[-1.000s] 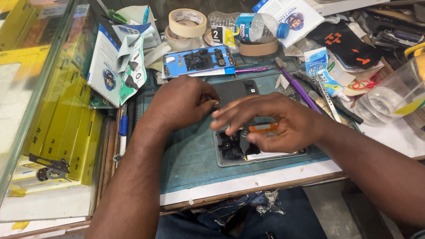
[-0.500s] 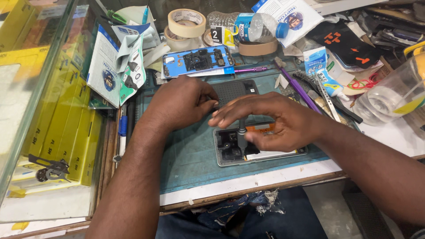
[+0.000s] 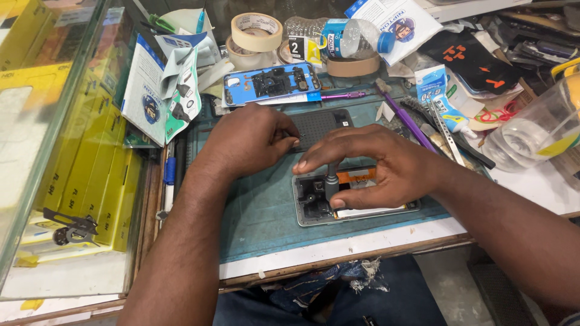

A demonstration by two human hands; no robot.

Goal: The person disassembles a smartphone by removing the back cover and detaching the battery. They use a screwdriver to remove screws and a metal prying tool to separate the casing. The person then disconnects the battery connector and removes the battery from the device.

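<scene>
An opened phone (image 3: 314, 202) lies back-side up on a teal work mat (image 3: 260, 211), its inner parts and an orange-labelled battery showing. My right hand (image 3: 374, 166) arches over it and pinches a small grey screwdriver (image 3: 331, 181) that stands upright on the phone's upper end. My left hand (image 3: 251, 142) rests knuckles-up on the mat, fingertips curled against a dark phone back cover (image 3: 317, 125) just behind the open phone.
A blue phone frame (image 3: 272, 83), purple tool (image 3: 344, 95), tape rolls (image 3: 257, 31), a plastic bottle (image 3: 329, 35) and printed packets crowd the far side. A clear plastic container (image 3: 538, 130) stands at right. A glass case of yellow boxes (image 3: 78, 157) lines the left.
My right hand has lifted its fingers and drawn the screwdriver upright over the phone's upper end, uncovering more of the phone. The left hand has hardly moved.
</scene>
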